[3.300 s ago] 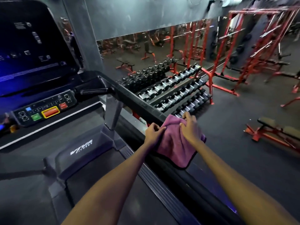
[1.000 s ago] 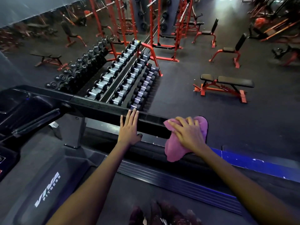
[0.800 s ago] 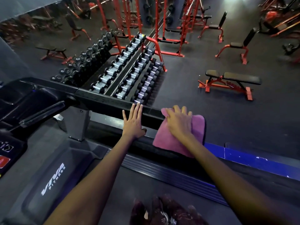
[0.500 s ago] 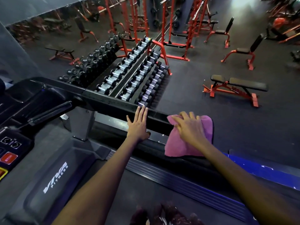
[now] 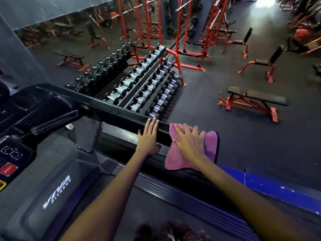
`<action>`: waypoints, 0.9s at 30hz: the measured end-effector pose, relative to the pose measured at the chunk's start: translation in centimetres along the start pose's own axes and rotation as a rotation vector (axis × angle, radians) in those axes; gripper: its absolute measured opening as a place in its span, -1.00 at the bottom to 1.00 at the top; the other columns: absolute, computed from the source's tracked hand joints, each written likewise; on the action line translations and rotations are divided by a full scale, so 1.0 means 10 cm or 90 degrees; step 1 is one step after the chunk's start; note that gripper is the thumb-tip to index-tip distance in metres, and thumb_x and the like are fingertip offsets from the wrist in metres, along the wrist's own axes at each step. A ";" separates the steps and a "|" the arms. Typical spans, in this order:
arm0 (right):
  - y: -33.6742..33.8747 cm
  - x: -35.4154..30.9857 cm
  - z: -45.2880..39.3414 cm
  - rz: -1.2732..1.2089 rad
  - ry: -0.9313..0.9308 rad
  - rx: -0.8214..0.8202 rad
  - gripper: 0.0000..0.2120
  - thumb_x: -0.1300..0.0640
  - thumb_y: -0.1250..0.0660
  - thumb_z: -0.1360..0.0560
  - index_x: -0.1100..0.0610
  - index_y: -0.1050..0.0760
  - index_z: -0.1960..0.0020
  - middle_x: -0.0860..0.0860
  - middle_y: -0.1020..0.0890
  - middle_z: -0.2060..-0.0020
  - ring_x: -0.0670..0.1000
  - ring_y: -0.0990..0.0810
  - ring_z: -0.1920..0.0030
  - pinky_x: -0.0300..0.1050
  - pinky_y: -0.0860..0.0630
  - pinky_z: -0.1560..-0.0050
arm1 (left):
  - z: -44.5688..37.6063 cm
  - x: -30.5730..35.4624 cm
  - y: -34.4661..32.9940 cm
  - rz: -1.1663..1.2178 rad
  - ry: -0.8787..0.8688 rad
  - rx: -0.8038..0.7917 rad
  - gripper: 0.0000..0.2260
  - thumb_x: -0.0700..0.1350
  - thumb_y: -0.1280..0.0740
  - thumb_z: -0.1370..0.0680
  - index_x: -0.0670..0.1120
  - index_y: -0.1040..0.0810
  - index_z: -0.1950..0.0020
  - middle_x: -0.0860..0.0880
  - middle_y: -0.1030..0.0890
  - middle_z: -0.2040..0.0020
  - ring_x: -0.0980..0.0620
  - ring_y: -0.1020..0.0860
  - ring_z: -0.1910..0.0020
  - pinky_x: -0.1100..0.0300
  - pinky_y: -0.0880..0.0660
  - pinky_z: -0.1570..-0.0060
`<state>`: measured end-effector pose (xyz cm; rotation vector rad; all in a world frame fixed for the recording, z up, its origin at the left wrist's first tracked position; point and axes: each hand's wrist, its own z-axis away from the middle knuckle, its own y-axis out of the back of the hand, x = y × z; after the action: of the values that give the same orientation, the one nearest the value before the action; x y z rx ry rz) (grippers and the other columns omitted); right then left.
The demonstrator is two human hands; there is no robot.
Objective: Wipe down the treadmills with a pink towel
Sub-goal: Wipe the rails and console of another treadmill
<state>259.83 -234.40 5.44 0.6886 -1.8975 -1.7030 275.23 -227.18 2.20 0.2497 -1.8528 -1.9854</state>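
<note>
The right hand (image 5: 190,142) is lying flat on the pink towel (image 5: 192,150), fingers spread and nearly straight, pressing it down over the end of the treadmill's black side handrail (image 5: 121,113); the cloth is draping beneath and around the palm. Just beside it, the left hand (image 5: 149,138) is resting open on the same rail, fingers straight, holding nothing.
</note>
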 end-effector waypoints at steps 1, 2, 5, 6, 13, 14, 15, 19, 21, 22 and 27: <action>-0.01 -0.08 -0.04 -0.015 -0.001 0.014 -0.50 -0.12 -0.12 -0.58 -0.05 -0.15 -0.48 0.01 -0.35 -0.35 0.13 -0.36 -0.21 0.08 -0.32 -0.14 | 0.00 0.01 0.00 -0.001 0.002 -0.002 -0.11 -0.01 -0.34 -0.46 -0.09 0.25 -0.53 0.04 0.26 -0.54 0.04 0.28 -0.50 -0.27 -0.07 -0.40; 0.00 -0.16 -0.08 -0.033 0.006 0.024 -0.54 -0.06 -0.15 -0.58 -0.02 -0.21 -0.45 0.00 -0.38 -0.32 0.12 -0.37 -0.19 0.06 -0.32 -0.10 | 0.00 0.01 0.01 -0.005 0.003 -0.004 -0.11 -0.02 -0.34 -0.47 -0.09 0.25 -0.53 0.04 0.26 -0.54 0.05 0.28 -0.50 -0.30 -0.04 -0.40; 0.05 -0.27 -0.14 -0.065 0.070 0.038 -0.59 0.09 -0.31 -0.50 -0.01 -0.41 -0.34 -0.04 -0.52 -0.21 0.10 -0.47 -0.07 0.01 -0.38 0.05 | -0.01 -0.03 0.03 -0.034 -0.001 -0.003 -0.14 0.00 -0.33 -0.47 -0.07 0.23 -0.53 0.05 0.22 -0.54 0.07 0.26 -0.51 -0.36 0.03 -0.35; 0.06 -0.23 -0.14 -0.060 0.099 0.051 -0.60 0.11 -0.38 -0.46 -0.02 -0.47 -0.29 -0.05 -0.56 -0.16 0.09 -0.50 0.00 -0.02 -0.39 0.13 | -0.01 -0.05 0.02 -0.045 -0.005 0.004 -0.15 0.00 -0.32 -0.48 -0.07 0.23 -0.54 0.06 0.22 -0.54 0.08 0.25 -0.51 -0.38 0.04 -0.34; 0.02 0.10 -0.01 -0.027 -0.003 0.047 -0.62 -0.01 -0.13 -0.58 -0.11 -0.30 -0.40 -0.01 -0.41 -0.28 0.11 -0.38 -0.18 -0.02 -0.30 -0.07 | -0.02 -0.15 0.07 -0.085 -0.054 0.032 -0.18 0.02 -0.28 -0.47 -0.05 0.19 -0.54 0.08 0.14 -0.55 0.09 0.16 -0.52 -0.38 0.15 -0.34; 0.03 0.03 -0.05 -0.026 -0.039 0.047 -0.64 -0.01 -0.11 -0.59 -0.10 -0.31 -0.38 -0.01 -0.40 -0.28 0.10 -0.37 -0.19 -0.01 -0.29 -0.07 | -0.03 -0.17 0.09 -0.089 -0.069 0.034 -0.19 0.02 -0.28 -0.48 -0.05 0.18 -0.54 0.07 0.10 -0.55 0.09 0.13 -0.52 -0.35 0.13 -0.35; 0.04 -0.07 -0.12 -0.035 -0.065 0.047 -0.66 0.00 -0.10 -0.59 -0.09 -0.33 -0.36 -0.02 -0.41 -0.27 0.10 -0.37 -0.18 -0.01 -0.29 -0.07 | -0.05 -0.20 0.12 -0.093 -0.086 0.037 -0.20 0.03 -0.28 -0.48 -0.06 0.17 -0.54 0.06 0.06 -0.55 0.08 0.10 -0.52 -0.33 0.10 -0.37; 0.03 -0.50 -0.31 -0.062 -0.012 0.062 -0.66 0.00 -0.18 -0.56 -0.07 -0.40 -0.33 -0.07 -0.48 -0.24 0.10 -0.42 -0.12 -0.01 -0.29 0.00 | -0.15 -0.37 0.23 -0.107 -0.165 0.075 -0.22 0.02 -0.28 -0.47 -0.06 0.12 -0.55 0.04 -0.14 -0.50 0.04 -0.09 -0.46 -0.22 0.00 -0.41; 0.01 -0.42 -0.25 -0.068 0.052 0.076 -0.64 0.02 -0.33 -0.49 -0.06 -0.48 -0.28 -0.04 -0.56 -0.17 0.13 -0.49 0.01 -0.02 -0.35 0.10 | -0.21 -0.45 0.26 -0.097 -0.197 0.074 -0.22 0.02 -0.28 -0.47 -0.03 0.10 -0.55 0.05 -0.11 -0.51 0.05 -0.07 -0.48 -0.25 0.06 -0.40; -0.04 -0.34 -0.20 -0.064 0.066 0.097 -0.64 0.04 -0.38 -0.45 -0.06 -0.52 -0.24 -0.02 -0.60 -0.13 0.14 -0.52 0.08 -0.03 -0.37 0.15 | -0.23 -0.52 0.26 -0.092 -0.203 0.068 -0.21 0.03 -0.29 -0.46 -0.02 0.11 -0.55 0.04 -0.04 -0.54 0.06 -0.01 -0.50 -0.29 0.11 -0.39; -0.05 -0.23 -0.19 -0.053 -0.143 0.060 -0.69 -0.05 -0.19 -0.56 -0.09 -0.46 -0.29 -0.01 -0.49 -0.22 0.13 -0.44 -0.10 -0.01 -0.36 -0.02 | -0.31 -0.93 0.24 -0.099 -0.198 0.020 -0.14 0.07 -0.32 -0.45 0.05 0.22 -0.53 0.03 0.18 -0.55 0.05 0.22 -0.52 -0.37 0.25 -0.32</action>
<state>262.80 -234.36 5.07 0.6421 -2.1420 -1.8168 285.26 -226.28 2.85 0.0999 -2.1136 -2.2046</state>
